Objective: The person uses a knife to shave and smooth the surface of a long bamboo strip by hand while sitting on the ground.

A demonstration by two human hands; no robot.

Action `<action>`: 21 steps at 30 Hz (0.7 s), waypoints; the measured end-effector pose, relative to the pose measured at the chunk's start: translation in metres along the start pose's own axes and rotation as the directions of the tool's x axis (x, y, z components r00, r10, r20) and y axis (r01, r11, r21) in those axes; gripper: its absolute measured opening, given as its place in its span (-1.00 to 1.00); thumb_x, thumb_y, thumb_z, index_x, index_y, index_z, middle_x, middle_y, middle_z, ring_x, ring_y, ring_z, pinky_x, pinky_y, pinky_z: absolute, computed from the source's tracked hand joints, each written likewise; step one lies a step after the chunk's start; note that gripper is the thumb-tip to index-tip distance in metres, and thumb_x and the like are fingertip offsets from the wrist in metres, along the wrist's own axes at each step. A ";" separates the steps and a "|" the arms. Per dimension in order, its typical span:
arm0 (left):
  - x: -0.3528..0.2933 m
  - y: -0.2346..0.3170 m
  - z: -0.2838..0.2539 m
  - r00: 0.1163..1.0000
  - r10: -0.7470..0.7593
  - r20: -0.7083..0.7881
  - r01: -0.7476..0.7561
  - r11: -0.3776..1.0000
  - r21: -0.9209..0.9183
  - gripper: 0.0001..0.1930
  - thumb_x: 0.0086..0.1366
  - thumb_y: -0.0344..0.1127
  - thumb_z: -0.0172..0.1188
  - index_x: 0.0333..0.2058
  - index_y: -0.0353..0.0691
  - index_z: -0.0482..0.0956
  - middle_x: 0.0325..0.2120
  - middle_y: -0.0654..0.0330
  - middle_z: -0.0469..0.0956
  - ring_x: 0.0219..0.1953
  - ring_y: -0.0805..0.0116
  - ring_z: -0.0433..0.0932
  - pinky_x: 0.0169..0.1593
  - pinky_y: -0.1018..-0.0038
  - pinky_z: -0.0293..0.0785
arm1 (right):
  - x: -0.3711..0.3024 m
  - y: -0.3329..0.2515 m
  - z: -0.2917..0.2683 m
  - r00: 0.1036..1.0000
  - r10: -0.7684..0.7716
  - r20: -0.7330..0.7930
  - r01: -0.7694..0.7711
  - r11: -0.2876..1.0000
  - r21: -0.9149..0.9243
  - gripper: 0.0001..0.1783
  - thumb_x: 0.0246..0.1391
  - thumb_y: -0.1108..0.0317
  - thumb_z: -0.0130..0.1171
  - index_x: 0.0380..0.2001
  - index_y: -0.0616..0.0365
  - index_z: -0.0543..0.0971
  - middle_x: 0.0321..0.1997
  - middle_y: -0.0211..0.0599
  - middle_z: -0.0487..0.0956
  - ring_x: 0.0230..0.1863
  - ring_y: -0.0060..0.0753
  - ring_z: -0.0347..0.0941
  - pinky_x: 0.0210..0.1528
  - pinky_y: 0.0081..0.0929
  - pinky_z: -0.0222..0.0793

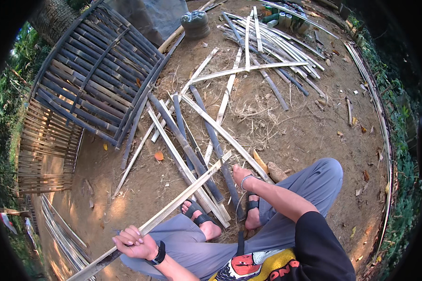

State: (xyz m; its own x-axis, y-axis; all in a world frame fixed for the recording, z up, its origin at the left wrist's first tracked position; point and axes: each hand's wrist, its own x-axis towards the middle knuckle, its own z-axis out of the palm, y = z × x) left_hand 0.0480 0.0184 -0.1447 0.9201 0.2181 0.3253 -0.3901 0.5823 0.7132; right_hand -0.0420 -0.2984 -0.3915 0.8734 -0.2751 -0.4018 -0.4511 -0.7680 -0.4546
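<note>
My left hand is closed around a long pale split bamboo strip, which slants across my left leg from the lower left toward the middle. Just beyond the strip's far tip, my right hand is curled shut in front of my right knee. What it holds, if anything, is hidden. Dark bamboo poles and pale split lengths lie crossed on the ground before my sandalled feet, some passing under the held strip.
A slatted bamboo panel leans at the upper left beside a tree trunk. A pile of split bamboo lies at the far right, near a dark round bundle. More thin strips lie at the lower left.
</note>
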 end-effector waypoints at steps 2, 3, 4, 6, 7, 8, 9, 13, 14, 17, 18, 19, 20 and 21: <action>0.005 0.001 -0.005 0.999 -0.012 0.046 0.013 1.000 -0.009 -0.52 0.46 -0.20 -0.22 -0.72 -0.05 0.10 -0.86 0.37 0.00 -0.81 0.55 -0.08 -0.61 0.59 -0.02 | -0.001 -0.009 0.002 0.999 -0.054 -0.002 0.054 0.999 0.002 -0.79 0.05 0.50 -0.06 -0.23 0.39 0.32 -0.46 0.21 0.58 -0.35 0.17 0.58 -0.33 -0.07 0.52; 0.006 0.006 -0.011 1.000 0.007 0.026 -0.007 1.000 0.002 -0.52 0.47 -0.20 -0.23 -0.72 -0.05 0.10 -0.86 0.37 0.00 -0.81 0.56 -0.08 -0.61 0.60 -0.02 | -0.012 -0.028 -0.009 0.996 -0.076 0.040 0.076 0.997 0.017 -0.79 0.07 0.49 -0.07 -0.23 0.39 0.32 -0.45 0.22 0.57 -0.35 0.17 0.58 -0.34 -0.07 0.52; 0.005 0.004 -0.009 1.000 0.012 0.016 -0.012 1.000 -0.008 -0.52 0.47 -0.20 -0.23 -0.72 -0.05 0.10 -0.86 0.37 0.00 -0.81 0.56 -0.08 -0.61 0.60 -0.02 | -0.021 -0.034 -0.021 0.995 -0.077 0.066 0.076 0.997 0.026 -0.80 0.09 0.48 -0.09 -0.23 0.40 0.32 -0.45 0.23 0.57 -0.35 0.17 0.58 -0.34 -0.08 0.52; 0.001 -0.001 0.000 0.999 0.003 0.040 -0.002 1.000 -0.022 -0.52 0.47 -0.20 -0.24 -0.72 -0.04 0.10 -0.86 0.37 0.00 -0.81 0.56 -0.08 -0.61 0.60 -0.01 | -0.002 0.011 -0.003 1.000 0.012 0.023 -0.013 0.999 0.040 -0.82 0.11 0.48 -0.15 -0.24 0.39 0.31 -0.45 0.25 0.57 -0.36 0.19 0.58 -0.35 -0.06 0.51; 0.001 0.000 0.005 0.997 0.007 0.071 -0.006 1.000 -0.015 -0.52 0.47 -0.20 -0.24 -0.72 -0.04 0.10 -0.86 0.38 0.00 -0.82 0.56 -0.08 -0.61 0.60 -0.01 | 0.004 0.016 -0.008 0.999 0.047 0.001 -0.047 0.998 0.052 -0.82 0.12 0.48 -0.18 -0.24 0.39 0.30 -0.45 0.25 0.57 -0.36 0.20 0.57 -0.36 -0.05 0.51; 0.001 -0.001 0.008 0.995 0.011 0.103 -0.010 1.000 -0.009 -0.52 0.47 -0.20 -0.24 -0.72 -0.04 0.10 -0.86 0.38 0.01 -0.82 0.56 -0.08 -0.60 0.60 -0.01 | 0.002 0.017 -0.008 0.998 0.054 -0.021 -0.053 0.998 0.034 -0.85 0.12 0.50 -0.20 -0.26 0.36 0.28 -0.47 0.24 0.56 -0.39 0.21 0.57 -0.38 -0.02 0.50; 0.004 0.001 0.003 0.989 0.022 0.145 -0.020 1.000 -0.013 -0.52 0.47 -0.20 -0.26 -0.72 -0.04 0.10 -0.86 0.37 0.00 -0.82 0.55 -0.08 -0.59 0.60 0.03 | -0.002 -0.004 -0.015 1.000 -0.007 0.010 0.006 1.000 0.029 -0.85 0.12 0.49 -0.18 -0.26 0.35 0.29 -0.46 0.23 0.57 -0.38 0.19 0.58 -0.37 -0.04 0.51; 0.001 0.004 -0.005 0.972 0.023 0.235 -0.005 0.997 -0.074 -0.50 0.46 -0.20 -0.26 -0.75 -0.05 0.11 -0.88 0.35 0.05 -0.85 0.53 -0.03 -0.58 0.56 0.11 | -0.030 -0.050 -0.043 0.988 -0.139 0.062 0.142 0.989 -0.040 -0.81 0.10 0.46 -0.09 -0.23 0.34 0.30 -0.45 0.16 0.60 -0.39 0.07 0.61 -0.43 -0.14 0.55; 0.001 0.003 -0.003 0.966 0.024 0.256 -0.001 0.996 -0.091 -0.49 0.45 -0.20 -0.21 -0.76 -0.06 0.14 -0.90 0.35 0.08 -0.86 0.53 0.01 -0.59 0.56 0.11 | -0.023 -0.040 -0.040 0.992 -0.120 0.036 0.122 0.991 -0.057 -0.80 0.09 0.47 -0.07 -0.23 0.35 0.30 -0.46 0.14 0.60 -0.39 0.05 0.62 -0.43 -0.15 0.55; 0.001 0.002 0.010 0.897 -0.002 0.443 0.092 0.979 -0.183 -0.49 0.38 -0.21 -0.05 -0.81 -0.11 0.24 -0.92 0.32 0.23 -0.89 0.52 0.17 -0.62 0.58 0.17 | 0.000 0.022 -0.023 0.998 -0.052 0.028 0.056 0.989 -0.138 -0.80 0.06 0.51 -0.02 -0.24 0.39 0.32 -0.46 0.06 0.61 -0.36 0.00 0.63 -0.42 -0.21 0.57; 0.005 0.004 0.010 0.856 0.003 0.517 0.119 0.972 -0.204 -0.49 0.36 -0.22 0.00 -0.82 -0.13 0.28 -0.92 0.30 0.28 -0.90 0.51 0.22 -0.63 0.59 0.19 | -0.007 0.008 -0.023 0.998 -0.056 0.043 0.059 0.995 -0.074 -0.81 0.06 0.52 -0.05 -0.23 0.36 0.30 -0.47 0.12 0.59 -0.38 0.07 0.61 -0.41 -0.13 0.54; 0.009 0.005 0.007 0.855 0.016 0.518 0.109 0.972 -0.210 -0.50 0.34 -0.23 0.04 -0.82 -0.15 0.31 -0.92 0.29 0.31 -0.89 0.51 0.25 -0.63 0.60 0.22 | -0.016 -0.011 -0.030 0.996 -0.067 0.061 0.068 0.997 -0.019 -0.81 0.06 0.54 -0.08 -0.22 0.34 0.28 -0.49 0.17 0.57 -0.40 0.15 0.58 -0.39 -0.05 0.50; 0.007 0.006 0.004 0.859 0.006 0.512 0.120 0.970 -0.213 -0.52 0.31 -0.24 0.07 -0.83 -0.16 0.34 -0.92 0.28 0.34 -0.89 0.51 0.27 -0.63 0.60 0.24 | -0.029 -0.031 -0.043 0.989 -0.101 0.106 0.100 0.995 0.013 -0.83 0.11 0.49 -0.15 -0.23 0.32 0.26 -0.49 0.20 0.56 -0.40 0.19 0.57 -0.40 0.00 0.48; 0.005 0.007 0.007 0.859 0.000 0.512 0.133 0.966 -0.223 -0.53 0.29 -0.25 0.10 -0.83 -0.18 0.37 -0.92 0.26 0.36 -0.89 0.50 0.30 -0.63 0.61 0.27 | -0.036 -0.039 -0.051 0.986 -0.137 0.094 0.135 0.991 0.024 -0.85 0.14 0.45 -0.19 -0.25 0.30 0.24 -0.50 0.22 0.56 -0.42 0.22 0.55 -0.40 0.03 0.46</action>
State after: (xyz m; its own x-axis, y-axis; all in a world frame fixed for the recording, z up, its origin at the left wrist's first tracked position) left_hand 0.0495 0.0182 -0.1339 0.7729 -0.2138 0.5974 -0.2468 0.7661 0.5934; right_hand -0.0460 -0.2876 -0.3190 0.9057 -0.1119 -0.4090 -0.3334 -0.7838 -0.5239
